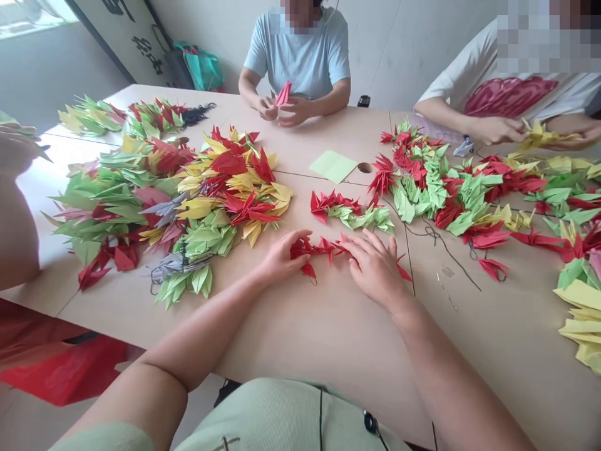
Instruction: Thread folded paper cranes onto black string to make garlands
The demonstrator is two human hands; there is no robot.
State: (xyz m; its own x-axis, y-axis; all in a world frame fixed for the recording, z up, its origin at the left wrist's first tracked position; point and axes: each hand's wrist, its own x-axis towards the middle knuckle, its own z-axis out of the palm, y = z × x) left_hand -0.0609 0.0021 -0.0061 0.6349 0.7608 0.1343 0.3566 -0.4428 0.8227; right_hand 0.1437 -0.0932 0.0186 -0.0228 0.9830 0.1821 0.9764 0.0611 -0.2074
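In front of me on the table lies a short string of red folded paper cranes (326, 248), running between my hands. My left hand (285, 255) curls its thumb and fingers round the cranes at the string's left end. My right hand (375, 266) rests over the right part, fingers stretched and spread, fingertips touching a red crane; more red paper shows past its far side. Just beyond lies another strand of red and green paper cranes (366, 216), apart from both hands. Part of the red string is hidden under my fingers.
A big heap of colourful paper cranes (141, 181) lies left, more strands (432, 181) right. A green paper sheet (332, 166) lies near a table hole (364, 167). A needle-like metal piece (446, 291) lies right. Co-workers (300, 62) fold or hold paper across the table.
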